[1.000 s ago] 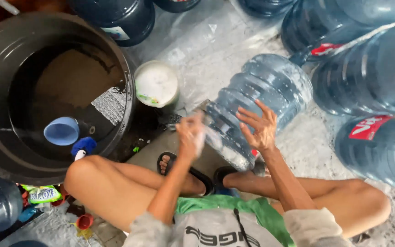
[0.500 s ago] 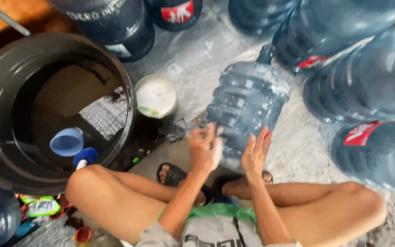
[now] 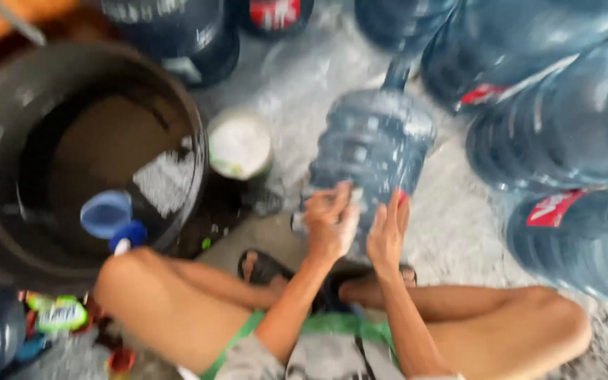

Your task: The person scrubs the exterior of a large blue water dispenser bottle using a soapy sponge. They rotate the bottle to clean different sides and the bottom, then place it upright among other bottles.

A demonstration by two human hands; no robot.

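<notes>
You have a single view, from the camera on your head, looking steeply down and close onto your lap and the floor just ahead. It is motion-blurred, with no second view sharing the scene.

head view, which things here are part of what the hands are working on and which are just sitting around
In hand:
- ribbed blue water jug, lying on its side
- left hand and right hand, both pressed on its near end

Lying about:
- large dark tub with a small blue cup inside
- white lidded pot
- other blue jugs on the right
- sandals
</notes>
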